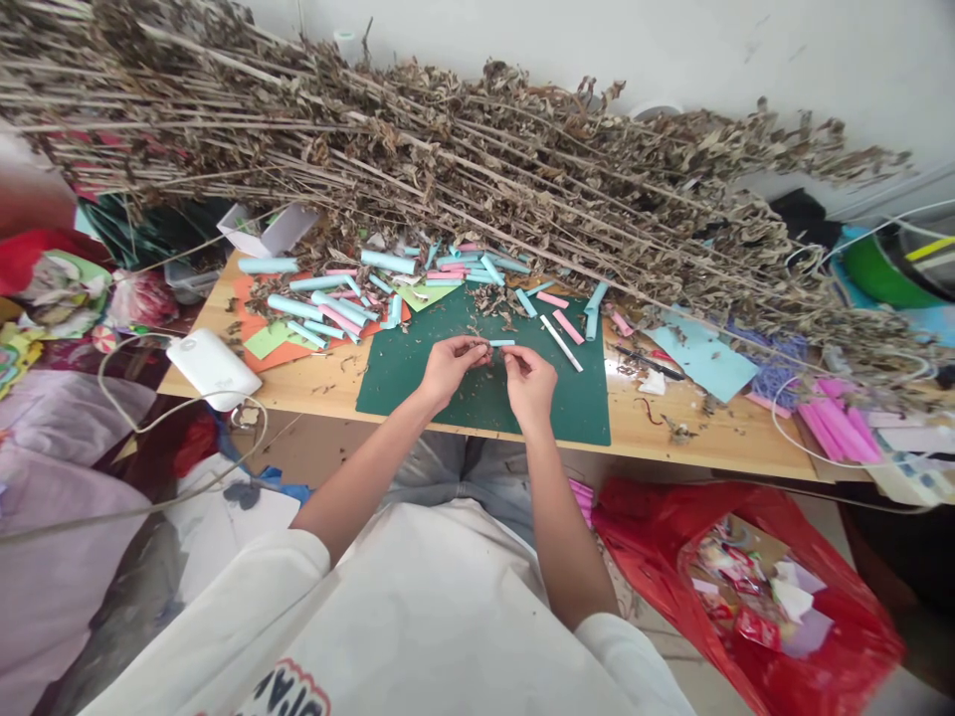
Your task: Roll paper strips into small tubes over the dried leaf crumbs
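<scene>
Over the green cutting mat (403, 370), a small light-blue paper tube (502, 343) spans the gap between my fingertips. My left hand (452, 368) closes thumb and fingers at its left end, with brown dried leaf bits by the fingertips. At the other end, my right hand (532, 386) pinches it with bent fingers. A thin white stick (561, 341) and a pink paper tube (568, 327) lie on the mat to the right. Crumbled dried leaves (498, 306) are heaped just beyond my hands.
Dried leafy stalks (448, 149) stretch across the table's back. Blue and pink paper rolls (328, 308) lie left on orange paper (254, 348). A white power bank (214, 368) with a cable sits at the left edge. A red trash bag (657, 527) stands below right.
</scene>
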The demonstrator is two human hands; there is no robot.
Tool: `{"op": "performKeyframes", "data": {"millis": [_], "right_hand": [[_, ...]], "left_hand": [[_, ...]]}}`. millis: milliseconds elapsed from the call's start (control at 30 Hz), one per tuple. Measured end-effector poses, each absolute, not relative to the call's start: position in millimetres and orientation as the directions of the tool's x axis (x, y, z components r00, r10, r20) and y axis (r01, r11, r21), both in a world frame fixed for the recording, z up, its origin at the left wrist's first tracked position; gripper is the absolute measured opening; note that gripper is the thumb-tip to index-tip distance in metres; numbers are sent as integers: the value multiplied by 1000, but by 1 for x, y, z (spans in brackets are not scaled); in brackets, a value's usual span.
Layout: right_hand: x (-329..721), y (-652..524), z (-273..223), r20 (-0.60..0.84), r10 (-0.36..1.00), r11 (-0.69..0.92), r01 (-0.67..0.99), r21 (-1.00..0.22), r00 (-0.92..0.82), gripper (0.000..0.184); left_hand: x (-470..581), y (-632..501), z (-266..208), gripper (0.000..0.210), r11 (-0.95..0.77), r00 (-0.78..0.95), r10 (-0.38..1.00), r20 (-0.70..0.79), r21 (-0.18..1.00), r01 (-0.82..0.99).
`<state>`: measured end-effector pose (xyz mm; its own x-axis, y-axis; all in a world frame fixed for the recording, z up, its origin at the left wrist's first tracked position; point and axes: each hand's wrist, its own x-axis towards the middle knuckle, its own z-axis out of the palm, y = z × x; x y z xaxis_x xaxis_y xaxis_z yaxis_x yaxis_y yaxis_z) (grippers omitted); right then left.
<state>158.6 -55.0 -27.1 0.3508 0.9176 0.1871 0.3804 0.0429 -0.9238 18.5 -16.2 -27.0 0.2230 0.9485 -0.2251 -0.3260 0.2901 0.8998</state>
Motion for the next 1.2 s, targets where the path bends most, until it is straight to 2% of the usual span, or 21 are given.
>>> {"op": "performKeyframes", "data": {"millis": [100, 200, 300, 400, 500, 600, 867, 1200], "right_hand": [[155, -59, -22, 253, 922, 114, 422, -900, 292, 22], [153, -60, -17, 312, 916, 174, 452, -875, 251, 21], [154, -57, -14, 338, 910, 183, 498, -847, 241, 21], [157, -54, -8, 349, 916, 193, 543, -817, 199, 27], [162, -51, -3, 379, 921, 262, 576, -774, 90, 35], [169, -49, -1, 383, 923, 312, 612, -727, -15, 27], [179, -51, -13, 332, 936, 322, 674, -665, -118, 20], [173, -59, -18, 299, 944, 255, 881, -398, -138, 23]], "left_hand": [[20, -17, -28, 35, 313, 245, 941, -233, 877, -365], [22, -17, -32, 29, 280, 248, 947, -204, 902, -328], [20, -17, -36, 21, 166, 218, 967, -128, 973, -163], [17, -18, -34, 17, -8, 225, 974, -12, 996, 90], [12, -20, -26, 17, -193, 284, 953, 107, 936, 295], [7, -21, -17, 20, -329, 353, 916, 188, 856, 399], [-9, -14, -15, 18, -468, 453, 857, 246, 740, 483], [-11, -19, -28, 22, -534, 454, 836, 309, 649, 542]]}}
